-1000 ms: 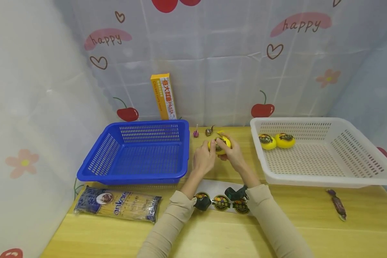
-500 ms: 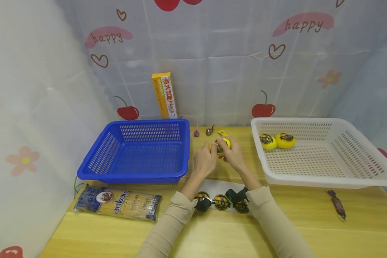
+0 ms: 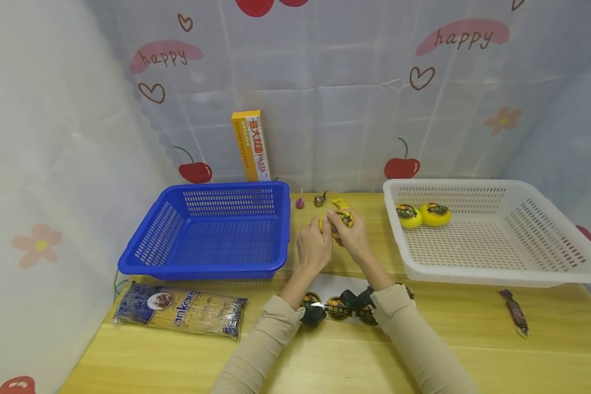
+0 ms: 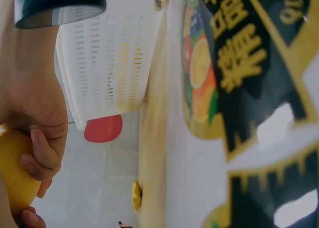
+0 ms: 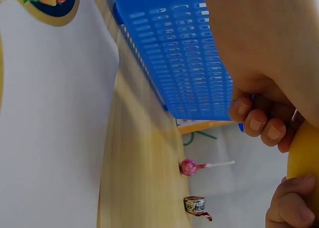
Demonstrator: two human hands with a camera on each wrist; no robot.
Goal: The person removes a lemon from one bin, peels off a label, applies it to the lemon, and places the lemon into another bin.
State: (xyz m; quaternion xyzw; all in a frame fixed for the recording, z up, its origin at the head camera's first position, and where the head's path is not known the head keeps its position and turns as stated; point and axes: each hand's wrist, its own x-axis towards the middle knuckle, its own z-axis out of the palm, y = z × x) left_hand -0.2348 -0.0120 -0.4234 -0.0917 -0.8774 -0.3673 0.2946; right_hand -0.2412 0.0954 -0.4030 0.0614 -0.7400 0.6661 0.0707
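Both hands hold one yellow lemon just above the back middle of the table. A dark round sticker shows on its upper side. The left hand grips it from the left, and the right hand grips its right side with the thumb pressed on the sticker. In the left wrist view, curled fingers of the right hand lie against the lemon. Below the wrists lies a white sheet of round fruit stickers, partly covered by the wrist cameras.
A blue basket stands left, a white basket holding two stickered lemons right. Behind the hands lie a lollipop and wrapped candies. Pasta bag, pasta box and a long candy lie around.
The hands stay around the lemon, which has sunk slightly and tilted. The right thumb has shifted over the sticker, and both wrists have moved a little.
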